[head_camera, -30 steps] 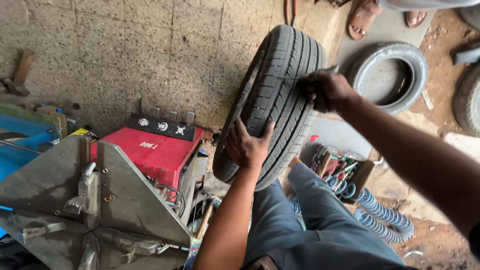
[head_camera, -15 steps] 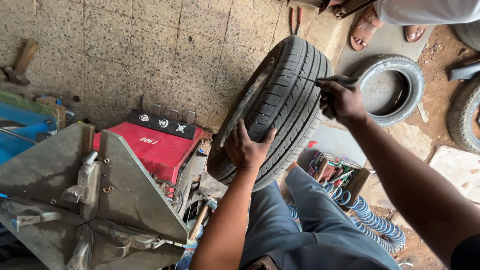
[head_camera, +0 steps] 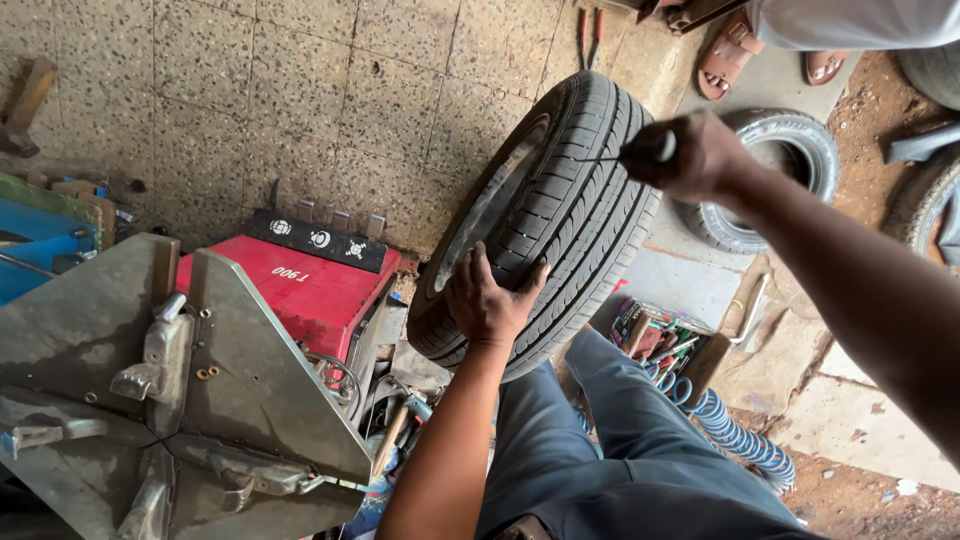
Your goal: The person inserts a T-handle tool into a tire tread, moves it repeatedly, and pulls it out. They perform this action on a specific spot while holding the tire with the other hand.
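Note:
A black car tyre [head_camera: 560, 200] stands upright in front of me, its tread facing me. My left hand [head_camera: 487, 300] lies flat on the lower tread and steadies it. My right hand [head_camera: 683, 152] is closed around a thin pointed tool [head_camera: 612, 157] whose metal tip reaches toward the upper tread. My knees in blue trousers [head_camera: 620, 450] are just below the tyre.
A red machine body [head_camera: 300, 290] and a grey metal turntable [head_camera: 150, 400] with clamps sit at left. A box of hand tools [head_camera: 665, 340] and a blue coiled air hose [head_camera: 735, 440] lie at right. Other tyres [head_camera: 795, 150] lie beyond; another person's sandalled feet [head_camera: 725, 60] stand at top.
My right hand has lifted off the tyre's top edge and drawn back to the right, now showing the thin tool pointing at the tread. My left hand stays on the tyre.

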